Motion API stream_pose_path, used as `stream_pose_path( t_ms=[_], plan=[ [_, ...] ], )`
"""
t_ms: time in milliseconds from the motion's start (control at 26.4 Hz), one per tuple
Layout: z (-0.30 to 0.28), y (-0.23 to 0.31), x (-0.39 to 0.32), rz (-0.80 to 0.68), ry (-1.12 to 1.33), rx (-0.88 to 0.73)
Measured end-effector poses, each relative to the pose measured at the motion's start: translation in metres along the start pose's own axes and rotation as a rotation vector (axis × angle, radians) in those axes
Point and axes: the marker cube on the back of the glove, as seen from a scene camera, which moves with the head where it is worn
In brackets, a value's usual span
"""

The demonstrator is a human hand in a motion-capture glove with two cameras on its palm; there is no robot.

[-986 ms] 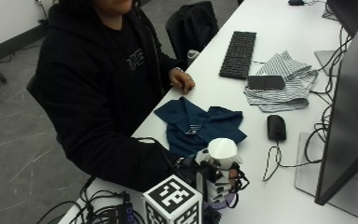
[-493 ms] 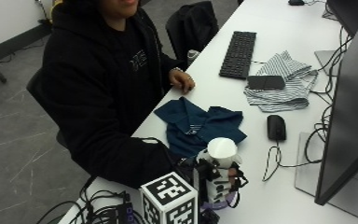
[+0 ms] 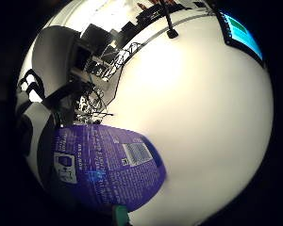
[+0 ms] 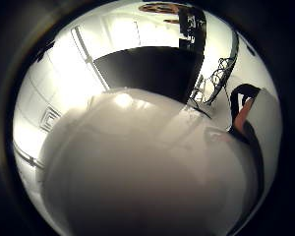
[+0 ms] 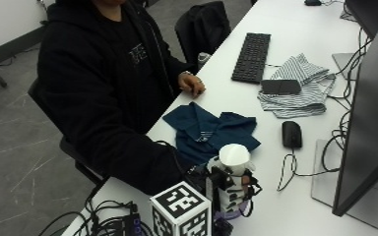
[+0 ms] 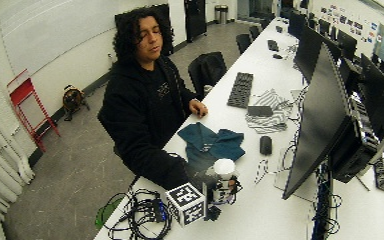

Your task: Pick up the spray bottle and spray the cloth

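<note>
R gloved hand (image 5: 232,189) wraps fingers round the white-capped spray bottle (image 5: 233,162), upright on table (image 5: 287,206). Blue cloth (image 5: 208,130) lies just beyond the hand. Risk: nozzle dir unclear, so spray could hit mouse (image 5: 292,133), cables w/ poor aim.

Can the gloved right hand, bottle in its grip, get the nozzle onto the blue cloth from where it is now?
Probably yes. The right hand grips the spray bottle right beside the blue cloth, with nothing between them; the mouse lies off to the side.
</note>
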Motion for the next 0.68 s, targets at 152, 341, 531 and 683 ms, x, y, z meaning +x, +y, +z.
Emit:
stream_pose_path(
  t_ms=[152, 341, 531, 683],
  plan=[
    [-0.004, 0.008, -0.012, -0.007, 0.010, -0.039],
    [-0.026, 0.022, -0.064, -0.069, 0.086, -0.301],
    [-0.039, 0.043, -0.126, -0.224, 0.298, -0.562],
    [-0.038, 0.068, -0.165, -0.309, 0.577, -0.753]
  ],
)
